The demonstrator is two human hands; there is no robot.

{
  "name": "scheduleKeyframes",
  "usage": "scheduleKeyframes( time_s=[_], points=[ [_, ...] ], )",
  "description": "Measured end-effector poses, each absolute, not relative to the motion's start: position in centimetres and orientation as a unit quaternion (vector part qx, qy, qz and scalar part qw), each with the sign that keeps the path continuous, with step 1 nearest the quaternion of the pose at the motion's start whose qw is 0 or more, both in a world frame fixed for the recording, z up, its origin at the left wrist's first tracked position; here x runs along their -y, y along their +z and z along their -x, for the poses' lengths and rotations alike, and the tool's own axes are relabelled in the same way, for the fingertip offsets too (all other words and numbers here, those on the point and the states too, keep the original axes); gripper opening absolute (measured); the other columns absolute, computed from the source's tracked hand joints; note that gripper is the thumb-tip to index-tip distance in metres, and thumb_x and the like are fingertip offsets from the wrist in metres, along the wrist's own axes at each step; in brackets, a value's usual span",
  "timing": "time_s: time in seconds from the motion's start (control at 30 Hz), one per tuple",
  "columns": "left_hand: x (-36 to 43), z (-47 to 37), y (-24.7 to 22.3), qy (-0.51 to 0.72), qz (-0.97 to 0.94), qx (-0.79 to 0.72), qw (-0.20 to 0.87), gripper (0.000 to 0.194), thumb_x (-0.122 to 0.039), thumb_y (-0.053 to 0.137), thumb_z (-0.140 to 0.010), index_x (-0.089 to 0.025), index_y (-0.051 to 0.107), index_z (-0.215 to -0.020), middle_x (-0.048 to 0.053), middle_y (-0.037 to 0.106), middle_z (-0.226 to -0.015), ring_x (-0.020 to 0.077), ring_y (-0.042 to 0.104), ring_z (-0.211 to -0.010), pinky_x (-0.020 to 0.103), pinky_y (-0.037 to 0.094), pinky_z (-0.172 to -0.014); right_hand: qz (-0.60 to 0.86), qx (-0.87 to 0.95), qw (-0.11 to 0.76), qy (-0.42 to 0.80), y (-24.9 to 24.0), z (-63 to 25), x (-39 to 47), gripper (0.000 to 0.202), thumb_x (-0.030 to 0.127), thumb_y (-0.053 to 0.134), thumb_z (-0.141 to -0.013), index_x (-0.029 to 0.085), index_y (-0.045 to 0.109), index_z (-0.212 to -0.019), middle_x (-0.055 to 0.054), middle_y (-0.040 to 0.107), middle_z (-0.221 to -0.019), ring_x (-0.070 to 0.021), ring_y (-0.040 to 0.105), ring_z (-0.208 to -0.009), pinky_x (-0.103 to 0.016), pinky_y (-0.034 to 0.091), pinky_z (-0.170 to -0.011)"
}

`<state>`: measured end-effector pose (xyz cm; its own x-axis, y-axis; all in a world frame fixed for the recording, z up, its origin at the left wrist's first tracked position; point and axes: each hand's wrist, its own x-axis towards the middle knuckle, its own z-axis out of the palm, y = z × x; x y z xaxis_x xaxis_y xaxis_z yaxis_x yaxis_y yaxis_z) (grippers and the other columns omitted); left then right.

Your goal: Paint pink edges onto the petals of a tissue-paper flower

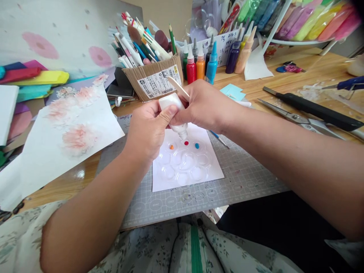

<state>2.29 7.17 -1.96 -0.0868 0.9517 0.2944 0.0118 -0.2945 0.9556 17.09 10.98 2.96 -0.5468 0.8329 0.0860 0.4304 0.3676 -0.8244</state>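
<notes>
A white paint bottle [173, 101] is tipped nozzle-down between both hands. My left hand [149, 123] grips it from the left, thumb across its side. My right hand [200, 104] closes on it from the right, and a flat wooden stick [178, 88] pokes up out of that hand. Just under the nozzle lies a clear round-welled palette [186, 161], with orange paint [171, 147], red paint [186, 143] and blue paint [197, 145] in separate wells. Beneath the palette is a sheet of white paper [217, 174].
A grey cutting mat [241, 178] supports the paper, with a thin brush [220, 139] beside it. Behind stand a cardboard box of pens [153, 81] and several paint bottles [212, 64]. Scissors [298, 117] and a black-handled tool [318, 110] lie right; flower-printed paper [74, 140] lies left.
</notes>
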Motion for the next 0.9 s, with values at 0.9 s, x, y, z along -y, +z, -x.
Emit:
scheduleKeyframes(
  time_s=[0.9],
  points=[
    [-7.02, -2.67, -1.78, 0.591, -0.52, -0.449, 0.424, 0.019, -0.031, 0.077, -0.08, -0.017, 0.075, -0.093, 0.003, 0.076, -0.087, 0.0152, 0.066, -0.073, 0.025, 0.053, -0.065, 0.388, 0.781, 0.259, 0.415, 2.74, -17.15, -11.15, 0.013, 0.013, 0.068, -0.062, 0.022, 0.058, -0.059, -0.001, 0.06, -0.065, -0.017, 0.052, -0.064, -0.031, 0.037, -0.054]
  ],
)
